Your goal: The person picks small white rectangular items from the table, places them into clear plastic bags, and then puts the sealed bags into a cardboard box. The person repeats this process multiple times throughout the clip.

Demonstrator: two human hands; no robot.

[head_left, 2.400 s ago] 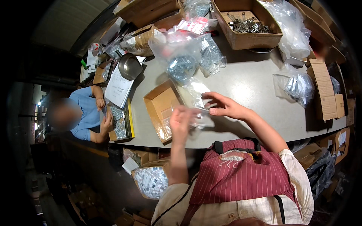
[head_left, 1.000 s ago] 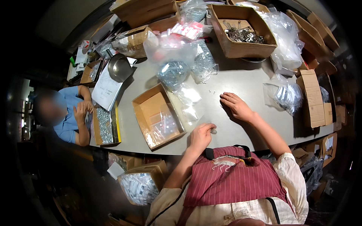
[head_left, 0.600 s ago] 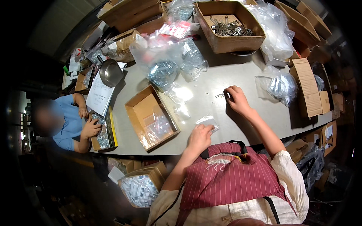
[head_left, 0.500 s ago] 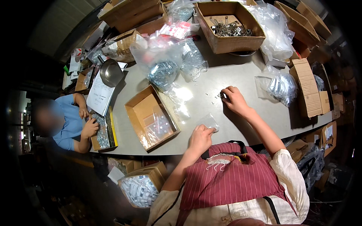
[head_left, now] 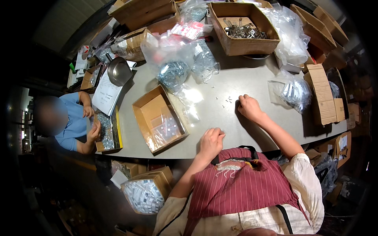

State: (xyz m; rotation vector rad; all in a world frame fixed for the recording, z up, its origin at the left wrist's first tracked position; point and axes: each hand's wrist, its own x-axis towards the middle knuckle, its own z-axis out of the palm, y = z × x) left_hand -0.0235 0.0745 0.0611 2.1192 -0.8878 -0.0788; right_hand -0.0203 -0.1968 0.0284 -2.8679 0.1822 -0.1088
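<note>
Your left hand (head_left: 211, 142) is curling its fingers at the near side of the worktop (head_left: 214, 114), and a cardboard box (head_left: 151, 107) with clear bags (head_left: 168, 126) inside is sitting to its left. Farther right, your right hand (head_left: 249, 107) is bending its fingers beside small metal pieces (head_left: 229, 98) lying scattered. I cannot tell whether either hand is gripping anything.

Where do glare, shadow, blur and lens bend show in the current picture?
Head view: white glare right of the open box; head view: dark shadow below the right hand; head view: the co-worker's head is blurred; head view: the table's near edge bows, corners go black.
</note>
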